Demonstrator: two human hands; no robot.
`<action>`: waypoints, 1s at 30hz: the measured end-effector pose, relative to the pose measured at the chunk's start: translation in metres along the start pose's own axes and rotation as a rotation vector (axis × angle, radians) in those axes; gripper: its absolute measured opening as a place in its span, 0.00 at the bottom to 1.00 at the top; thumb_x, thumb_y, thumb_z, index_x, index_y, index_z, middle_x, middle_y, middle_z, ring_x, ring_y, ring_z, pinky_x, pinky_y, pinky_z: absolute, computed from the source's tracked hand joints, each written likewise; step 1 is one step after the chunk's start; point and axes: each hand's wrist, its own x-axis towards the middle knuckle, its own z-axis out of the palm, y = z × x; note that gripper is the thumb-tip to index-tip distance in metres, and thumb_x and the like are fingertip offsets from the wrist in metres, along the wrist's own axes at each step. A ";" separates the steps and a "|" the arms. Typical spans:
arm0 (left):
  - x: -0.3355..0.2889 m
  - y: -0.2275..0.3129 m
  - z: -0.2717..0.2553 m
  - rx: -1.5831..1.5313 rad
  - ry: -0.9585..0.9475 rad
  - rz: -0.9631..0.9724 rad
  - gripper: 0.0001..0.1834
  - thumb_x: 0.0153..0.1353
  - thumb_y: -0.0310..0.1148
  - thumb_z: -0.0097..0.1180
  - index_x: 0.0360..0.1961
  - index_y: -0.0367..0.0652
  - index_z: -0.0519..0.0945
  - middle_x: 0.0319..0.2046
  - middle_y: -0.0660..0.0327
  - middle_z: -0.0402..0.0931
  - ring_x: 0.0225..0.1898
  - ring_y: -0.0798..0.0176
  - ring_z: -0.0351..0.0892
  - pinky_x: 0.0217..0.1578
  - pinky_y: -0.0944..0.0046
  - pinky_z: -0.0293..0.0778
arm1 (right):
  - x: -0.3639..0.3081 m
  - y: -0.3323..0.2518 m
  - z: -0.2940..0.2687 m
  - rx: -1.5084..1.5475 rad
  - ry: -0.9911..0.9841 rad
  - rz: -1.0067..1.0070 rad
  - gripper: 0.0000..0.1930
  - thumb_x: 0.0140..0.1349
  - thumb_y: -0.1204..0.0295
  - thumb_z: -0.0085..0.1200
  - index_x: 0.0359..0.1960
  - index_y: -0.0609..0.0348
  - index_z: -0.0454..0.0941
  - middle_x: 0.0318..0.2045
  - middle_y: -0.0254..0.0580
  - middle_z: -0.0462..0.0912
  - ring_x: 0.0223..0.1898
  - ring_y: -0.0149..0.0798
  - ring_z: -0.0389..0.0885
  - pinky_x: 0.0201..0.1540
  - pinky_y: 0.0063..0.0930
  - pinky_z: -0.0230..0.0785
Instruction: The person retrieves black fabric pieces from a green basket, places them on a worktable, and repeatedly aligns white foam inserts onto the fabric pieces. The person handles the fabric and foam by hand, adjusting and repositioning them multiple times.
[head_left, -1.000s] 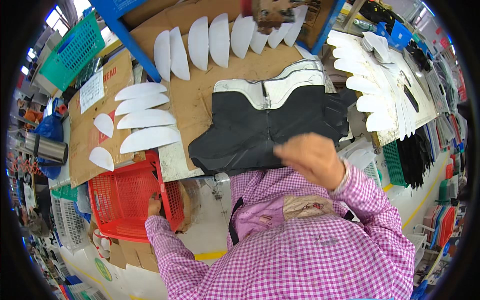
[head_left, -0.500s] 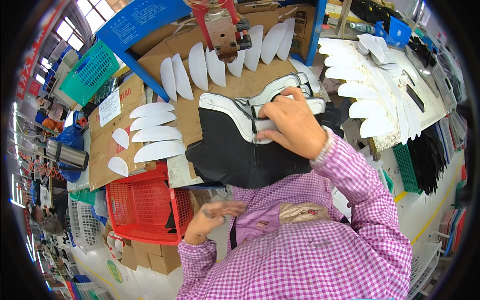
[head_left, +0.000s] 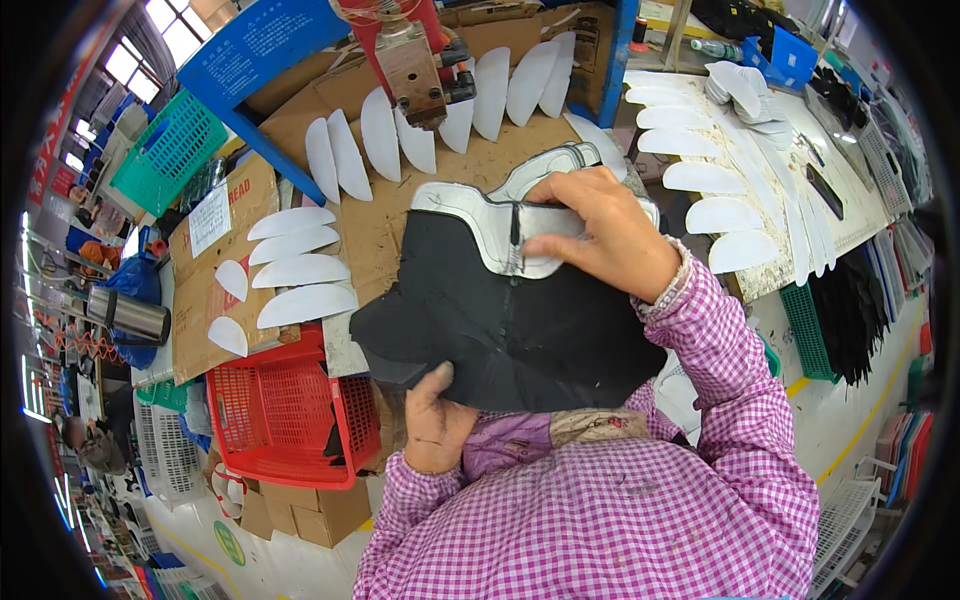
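A black shoe upper (head_left: 510, 330) with a white, dark-edged band along its far edge lies across the near edge of the cardboard-covered bench. My right hand (head_left: 612, 232) is closed on the white band, thumb on the near side of a dark seam and fingers curled over the far side. Down at the near left corner, my left hand (head_left: 438, 425) grips the black sheet with its thumb on top; its other fingers are hidden underneath. Behind the upper, another white-edged piece (head_left: 545, 168) shows in part. White half-moon pieces (head_left: 378, 135) stand in a row beyond it.
Overhead hangs a red and metal machine head (head_left: 415, 80) inside a blue frame (head_left: 270, 60). More white pieces (head_left: 305, 303) lie on cardboard at left, above a red basket (head_left: 290, 440). At right, a table (head_left: 860, 190) bears further white pieces.
My left hand has come from the open air to the black sheet and taken hold of its near corner. The upper has shifted nearer to me, with my right hand still on it.
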 end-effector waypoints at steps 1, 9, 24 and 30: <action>0.005 0.009 -0.002 -0.041 -0.014 -0.020 0.25 0.59 0.30 0.49 0.59 0.36 0.67 0.58 0.51 0.68 0.60 0.48 0.66 0.64 0.46 0.58 | 0.001 0.009 0.002 -0.031 0.050 0.008 0.23 0.49 0.64 0.66 0.47 0.57 0.75 0.45 0.44 0.78 0.49 0.47 0.74 0.51 0.34 0.66; 0.072 0.060 -0.011 -0.295 -0.385 0.085 0.19 0.65 0.29 0.44 0.56 0.33 0.70 0.57 0.49 0.70 0.60 0.53 0.68 0.62 0.52 0.63 | -0.055 0.047 0.015 1.031 0.046 0.473 0.34 0.65 0.53 0.49 0.63 0.67 0.59 0.54 0.50 0.73 0.54 0.40 0.73 0.60 0.32 0.63; 0.124 0.113 0.026 0.208 -0.078 0.775 0.24 0.67 0.34 0.48 0.61 0.34 0.63 0.59 0.53 0.67 0.59 0.53 0.68 0.63 0.52 0.61 | 0.067 0.086 0.031 1.138 0.129 0.682 0.16 0.60 0.75 0.56 0.50 0.68 0.74 0.41 0.43 0.80 0.39 0.30 0.80 0.44 0.20 0.73; 0.103 0.129 0.021 0.095 -0.023 0.784 0.24 0.67 0.38 0.47 0.62 0.40 0.64 0.62 0.53 0.64 0.62 0.50 0.64 0.63 0.47 0.59 | 0.088 0.089 0.040 1.225 0.059 0.692 0.14 0.62 0.75 0.54 0.50 0.65 0.75 0.40 0.41 0.81 0.38 0.30 0.81 0.43 0.20 0.75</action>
